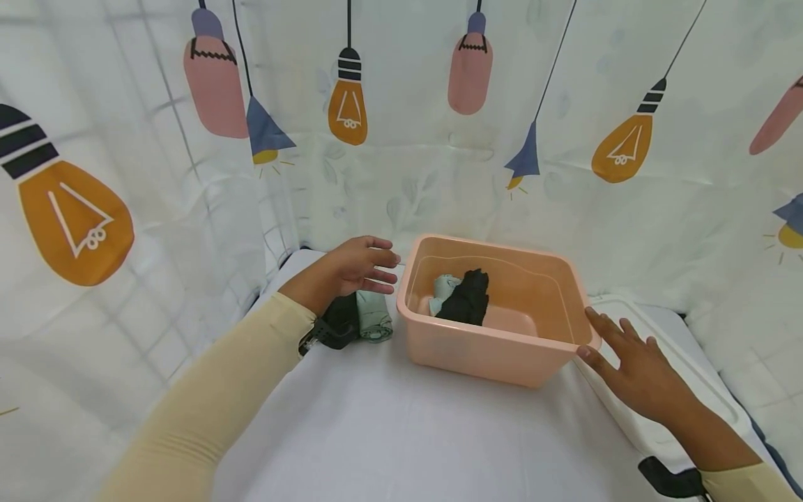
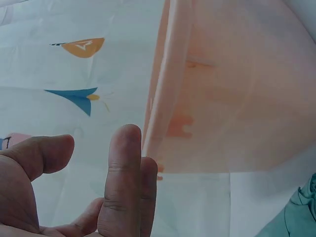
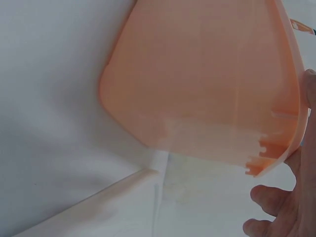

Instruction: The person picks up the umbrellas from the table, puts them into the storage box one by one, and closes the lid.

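A peach plastic bin stands on the white-covered table. Inside, at its left end, lie a bundled black cloth and a pale green cloth. My left hand is held beside the bin's left rim, fingers spread and holding nothing. Below that hand, a rolled grey-green cloth and a black cloth lie on the table; the wrist partly hides the black one. At the opposite end, my right hand rests its extended fingers against the right rim.
A white lid-like tray lies right of the bin, under my right hand. Behind the table hangs a white curtain printed with lamps and bulbs. The white sheet covers the table in front.
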A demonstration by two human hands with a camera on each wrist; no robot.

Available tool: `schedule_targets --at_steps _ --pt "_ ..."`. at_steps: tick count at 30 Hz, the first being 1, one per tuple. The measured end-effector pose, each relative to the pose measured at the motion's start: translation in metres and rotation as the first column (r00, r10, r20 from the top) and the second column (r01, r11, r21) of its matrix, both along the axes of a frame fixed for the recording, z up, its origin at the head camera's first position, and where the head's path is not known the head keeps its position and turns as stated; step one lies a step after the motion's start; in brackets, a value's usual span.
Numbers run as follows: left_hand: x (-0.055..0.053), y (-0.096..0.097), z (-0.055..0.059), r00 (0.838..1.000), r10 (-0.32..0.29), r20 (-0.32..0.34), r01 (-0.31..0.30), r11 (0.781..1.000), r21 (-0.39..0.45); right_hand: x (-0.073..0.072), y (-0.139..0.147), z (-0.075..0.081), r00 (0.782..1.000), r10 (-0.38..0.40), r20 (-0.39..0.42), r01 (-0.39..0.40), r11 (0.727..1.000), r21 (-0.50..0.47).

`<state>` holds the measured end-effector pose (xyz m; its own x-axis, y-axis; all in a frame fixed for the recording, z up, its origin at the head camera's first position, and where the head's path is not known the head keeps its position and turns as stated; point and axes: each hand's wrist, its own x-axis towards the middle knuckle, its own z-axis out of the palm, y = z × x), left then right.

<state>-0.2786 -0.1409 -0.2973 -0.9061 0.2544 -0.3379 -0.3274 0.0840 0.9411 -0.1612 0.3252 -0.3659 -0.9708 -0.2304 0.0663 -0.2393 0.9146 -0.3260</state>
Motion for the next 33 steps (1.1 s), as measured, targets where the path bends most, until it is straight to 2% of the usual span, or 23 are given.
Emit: schedule_targets --at_steps 11,15,25,28,33 --pt "0.001 -0.018 -0.011 0.999 0.021 0.031 -0.019 0.998 -0.054 -0.001 -0.001 -0.001 1.000 -0.010 -0.004 0.010 1.000 0.009" --pt "0.002 -0.026 -0.015 0.999 0.010 0.038 -0.008 0.999 -0.049 0.000 0.000 0.000 1.000 -0.005 -0.015 0.005 1.000 0.003" --pt "0.003 -0.057 -0.030 0.998 0.009 0.067 -0.003 0.997 -0.080 0.001 0.000 -0.001 1.000 -0.003 -0.022 0.003 1.000 -0.005" --pt "0.004 -0.068 -0.033 0.997 0.018 0.080 -0.010 0.995 -0.102 0.001 0.000 -0.002 1.000 -0.001 -0.020 0.001 1.000 -0.006" --pt "0.008 -0.080 -0.032 0.998 0.016 0.055 -0.007 0.986 -0.167 -0.001 0.000 -0.002 1.000 -0.005 -0.017 0.006 1.000 0.003"
